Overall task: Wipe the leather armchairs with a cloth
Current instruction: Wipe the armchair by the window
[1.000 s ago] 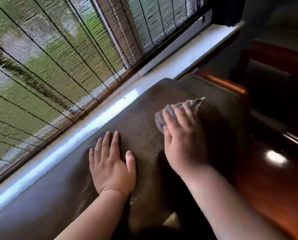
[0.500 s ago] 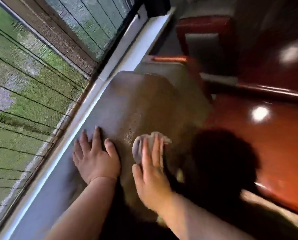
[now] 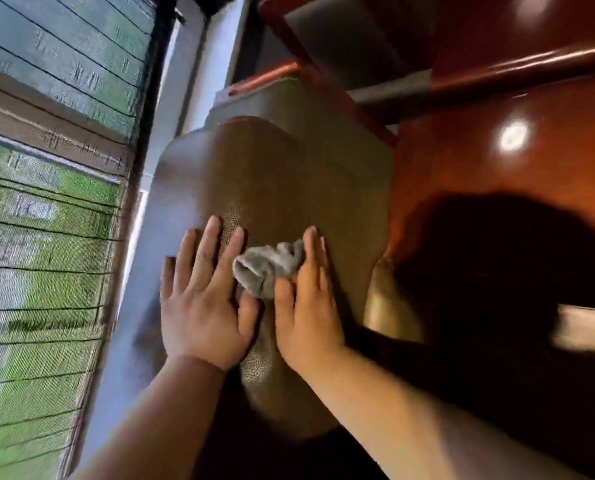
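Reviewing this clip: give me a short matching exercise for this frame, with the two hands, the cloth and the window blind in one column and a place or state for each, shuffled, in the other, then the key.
Things:
1. left hand
2. right hand
3. cloth
4. window blind

Places or states:
A. bunched up and grey, between the two hands
B. far left of the view, green showing through it
C. flat on the brown leather chair back, fingers spread, holding nothing
D. pressing the cloth onto the leather, fingers straight

Pairs: 1-C, 2-D, 3-A, 4-B

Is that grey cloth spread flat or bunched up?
Bunched up: the cloth sits in crumpled folds under the right hand on the armchair.
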